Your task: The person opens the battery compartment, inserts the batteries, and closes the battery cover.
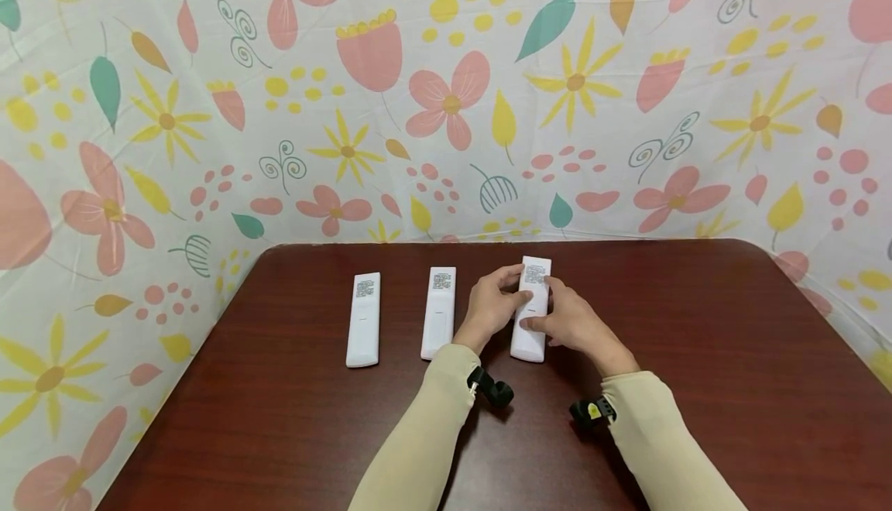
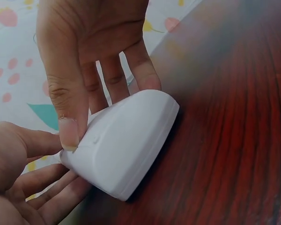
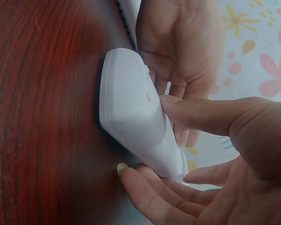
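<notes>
A white remote control (image 1: 538,303) lies with its label side up at the right of the row, held between both hands. My left hand (image 1: 490,303) grips its left side, thumb over the upper face. From the right, my right hand (image 1: 577,320) holds it with the thumb on the face, nearer the near end, and fingers along the edge. In the left wrist view the remote's plain rounded end (image 2: 131,145) faces the camera, close to the tabletop. Whether it touches the table cannot be told. The right wrist view shows a small mark beside the right thumb (image 3: 196,112).
Two similar white remotes lie label side up on the dark red-brown table (image 1: 279,418): a middle one (image 1: 439,317) beside the left wrist and another (image 1: 363,321) farther left. Behind the table's far edge hangs a flower-print cloth (image 1: 446,147).
</notes>
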The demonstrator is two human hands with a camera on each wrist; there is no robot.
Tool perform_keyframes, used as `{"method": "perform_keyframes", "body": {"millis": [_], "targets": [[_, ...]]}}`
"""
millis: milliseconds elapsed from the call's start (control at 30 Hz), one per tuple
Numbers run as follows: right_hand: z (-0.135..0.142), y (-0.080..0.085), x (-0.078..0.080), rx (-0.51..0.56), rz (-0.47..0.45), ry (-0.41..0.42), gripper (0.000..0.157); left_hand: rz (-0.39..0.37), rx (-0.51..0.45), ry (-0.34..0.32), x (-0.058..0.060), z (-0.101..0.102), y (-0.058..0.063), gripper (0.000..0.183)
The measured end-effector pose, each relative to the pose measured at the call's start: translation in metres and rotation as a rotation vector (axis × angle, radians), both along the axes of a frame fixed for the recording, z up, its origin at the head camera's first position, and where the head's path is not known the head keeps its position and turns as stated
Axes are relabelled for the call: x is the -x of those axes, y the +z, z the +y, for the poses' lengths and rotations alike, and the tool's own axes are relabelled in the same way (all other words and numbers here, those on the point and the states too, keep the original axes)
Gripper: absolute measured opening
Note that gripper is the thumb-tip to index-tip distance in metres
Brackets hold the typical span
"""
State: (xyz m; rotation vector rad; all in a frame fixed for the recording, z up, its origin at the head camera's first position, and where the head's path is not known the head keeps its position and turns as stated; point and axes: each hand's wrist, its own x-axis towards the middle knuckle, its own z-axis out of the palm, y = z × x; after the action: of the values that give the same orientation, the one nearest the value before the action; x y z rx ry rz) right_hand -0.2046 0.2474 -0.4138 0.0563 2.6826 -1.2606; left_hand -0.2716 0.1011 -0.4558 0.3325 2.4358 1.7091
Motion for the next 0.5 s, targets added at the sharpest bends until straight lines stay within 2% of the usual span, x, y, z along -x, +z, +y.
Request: {"method": "perform_keyframes", "body": {"millis": [200, 500], "targets": [[0.0011, -0.0002, -0.0001, 0.001, -0.009, 0.007, 0.093, 0.031, 0.049, -0.033, 0.0009, -0.0001, -0.001, 0.05], [-0.0007, -0.002, 0.0, -0.004, -0.015, 0.007, 0.095, 0.02, 0.061, -0.044, 0.0001, -0.0006, -0.0019, 0.053]]}}
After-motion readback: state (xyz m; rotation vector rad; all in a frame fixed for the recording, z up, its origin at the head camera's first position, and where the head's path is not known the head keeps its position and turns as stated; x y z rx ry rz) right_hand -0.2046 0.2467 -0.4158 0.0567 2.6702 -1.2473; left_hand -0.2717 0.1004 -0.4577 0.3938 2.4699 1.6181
